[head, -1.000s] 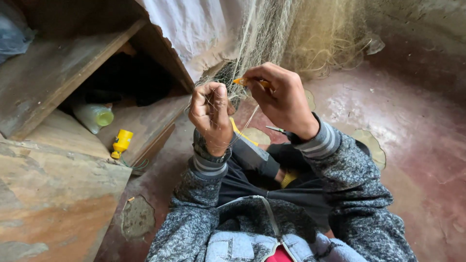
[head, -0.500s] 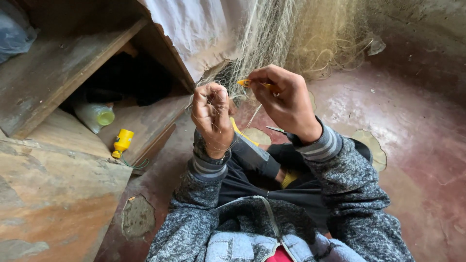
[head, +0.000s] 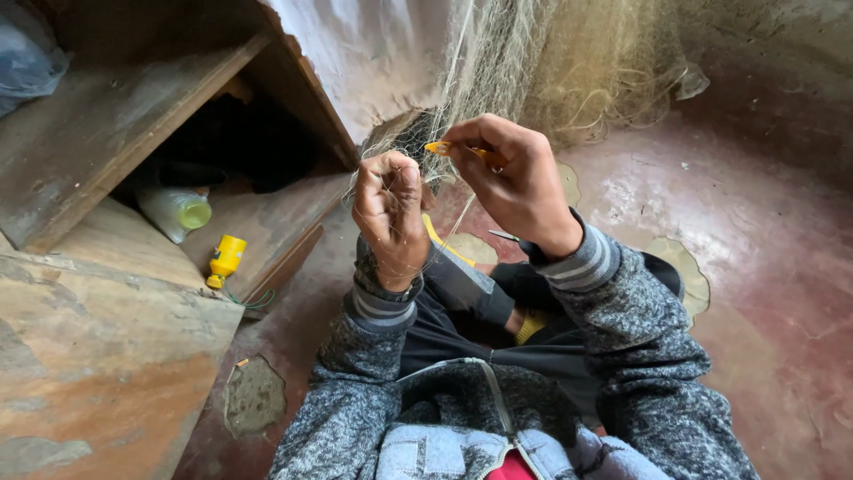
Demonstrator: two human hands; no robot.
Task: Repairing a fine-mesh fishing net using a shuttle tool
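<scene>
A fine pale fishing net [head: 533, 62] hangs from above down to my hands. My left hand [head: 391, 213] is clenched around a bunch of the net's thin threads, knuckles toward me. Just to its right, my right hand [head: 515, 182] pinches a slim orange netting needle [head: 442, 148], whose tip points left toward the left hand's fingers. Both hands are raised over my lap, in grey knitted sleeves with striped cuffs.
A worn wooden stair or shelf structure [head: 107, 151] fills the left side. In its recess lie a pale plastic bottle [head: 178, 212] and a small yellow spool [head: 224, 260]. The reddish cement floor [head: 764, 267] has chipped patches. A white cloth [head: 373, 53] hangs behind the net.
Both hands have stayed close together at the net. The right hand shifted slightly with the orange needle, and the left fist turned a little.
</scene>
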